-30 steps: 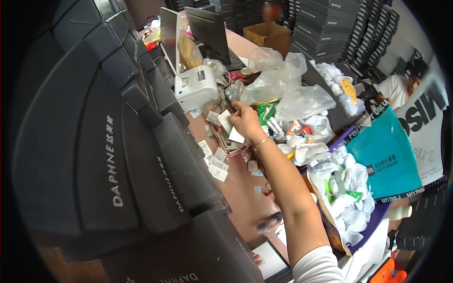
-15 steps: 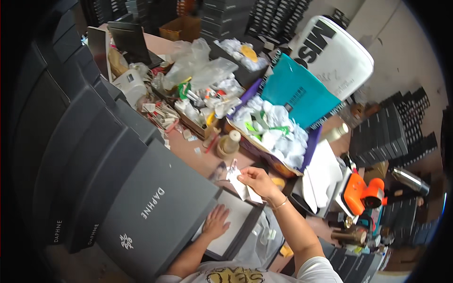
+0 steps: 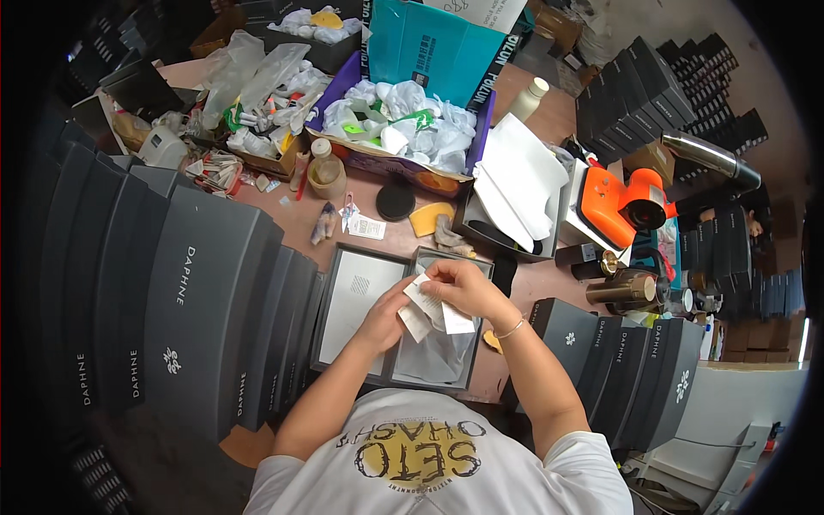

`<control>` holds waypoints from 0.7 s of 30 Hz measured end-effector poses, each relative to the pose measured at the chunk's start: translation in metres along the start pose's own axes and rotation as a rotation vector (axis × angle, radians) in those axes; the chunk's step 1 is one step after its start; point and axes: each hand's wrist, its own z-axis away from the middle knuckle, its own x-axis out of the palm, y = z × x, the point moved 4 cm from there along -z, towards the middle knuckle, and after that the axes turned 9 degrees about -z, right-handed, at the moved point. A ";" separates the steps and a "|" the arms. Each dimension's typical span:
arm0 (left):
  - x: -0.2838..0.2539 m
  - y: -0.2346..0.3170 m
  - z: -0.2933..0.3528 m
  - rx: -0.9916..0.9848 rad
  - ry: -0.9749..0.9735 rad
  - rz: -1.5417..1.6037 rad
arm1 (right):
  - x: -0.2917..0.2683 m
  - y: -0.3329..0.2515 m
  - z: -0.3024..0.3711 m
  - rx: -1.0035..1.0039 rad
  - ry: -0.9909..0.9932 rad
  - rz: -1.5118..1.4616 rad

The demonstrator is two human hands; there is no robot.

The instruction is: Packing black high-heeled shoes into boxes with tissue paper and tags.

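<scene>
Both hands meet over an open dark grey shoe box, holding folded white paper slips [image 3: 425,302] with fine print. My left hand [image 3: 384,319] has its fingers closed on the slips' left edge. My right hand [image 3: 466,290] pinches their upper part between thumb and fingers. Beneath them, the box's right half [image 3: 470,365] holds whitish tissue paper [image 3: 429,362]; what lies under the tissue is hidden. At the left is the box lid [image 3: 348,287], its pale inner face up with a small printed patch. A white tag [image 3: 367,227] lies on the table beyond the lid.
Tall stacks of dark shoe boxes [image 3: 202,300] flank me on the left, with more boxes [image 3: 601,360] at right. Ahead stand a purple carton [image 3: 322,112] of crumpled white paper, a bottle [image 3: 326,172], a black round lid [image 3: 396,202] and an orange device [image 3: 611,206].
My left hand has left the pale lid surface and joined the right on the slips. The right hand has brought them over the box. My view has shifted and levelled.
</scene>
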 end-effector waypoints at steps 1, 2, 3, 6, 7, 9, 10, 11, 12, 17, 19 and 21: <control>0.010 -0.002 0.006 0.005 -0.033 0.188 | -0.002 0.002 0.008 -0.001 0.060 0.031; 0.015 -0.004 0.012 0.016 -0.067 0.374 | 0.001 0.010 0.016 -0.042 0.074 0.088; 0.015 -0.012 0.016 -0.005 -0.103 0.446 | 0.004 0.022 0.022 -0.089 0.084 0.147; 0.003 -0.052 0.021 -0.110 0.091 0.278 | -0.001 0.029 0.033 0.027 0.136 0.128; -0.004 -0.069 0.020 -0.169 0.132 0.160 | -0.008 0.038 0.034 0.022 0.179 0.059; -0.011 -0.093 0.017 -0.257 0.201 0.069 | -0.024 0.054 0.033 0.075 0.225 -0.074; -0.012 -0.101 0.015 -0.288 0.223 0.094 | -0.028 0.060 0.031 0.134 0.233 -0.137; -0.011 -0.108 0.013 -0.297 0.254 0.078 | -0.029 0.051 0.028 0.126 0.203 -0.213; -0.010 -0.112 0.012 -0.309 0.284 0.061 | -0.031 0.053 0.026 0.162 0.179 -0.337; -0.005 -0.091 0.015 -0.305 0.229 0.225 | -0.011 0.073 -0.018 0.152 0.139 -0.648; -0.021 -0.067 0.018 -0.200 0.227 0.222 | 0.004 0.073 -0.046 0.174 0.119 -0.593; -0.036 -0.033 0.020 -0.090 0.283 0.192 | 0.021 0.050 -0.076 0.128 0.036 -0.527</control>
